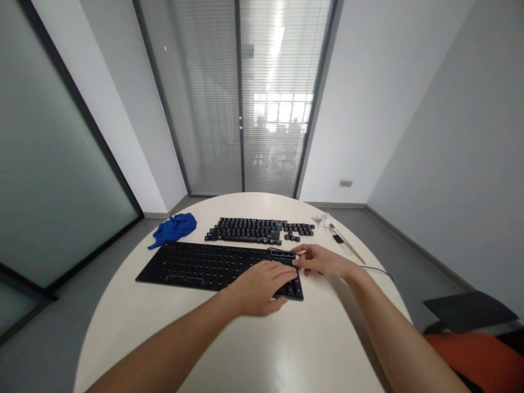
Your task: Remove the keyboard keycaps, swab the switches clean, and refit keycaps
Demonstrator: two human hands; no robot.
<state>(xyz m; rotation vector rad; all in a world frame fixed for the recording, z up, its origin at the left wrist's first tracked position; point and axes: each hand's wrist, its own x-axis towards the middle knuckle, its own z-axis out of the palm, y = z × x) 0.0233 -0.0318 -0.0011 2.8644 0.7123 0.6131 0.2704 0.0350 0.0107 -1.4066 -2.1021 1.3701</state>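
Observation:
A black keyboard (188, 262) lies on the round table, most of its key positions bare of keycaps. Keycaps sit on its number pad at the right end. My left hand (262, 286) rests over that end, fingers stretched flat across the keys and thumb at the near edge. My right hand (317, 259) is at the far right corner, thumb and fingers bent around the corner's edge. Anything small between those fingertips is hidden. Beyond the keyboard, loose black keycaps (248, 229) are laid out in keyboard order.
A crumpled blue cloth (175, 228) lies at the left on the white table (254, 349). Toward the right edge are white tissue (325, 220), a thin stick (350, 245) and a small black item (338, 239). A cable (379, 270) runs off the right side. An orange-seated chair (477, 357) stands at the right.

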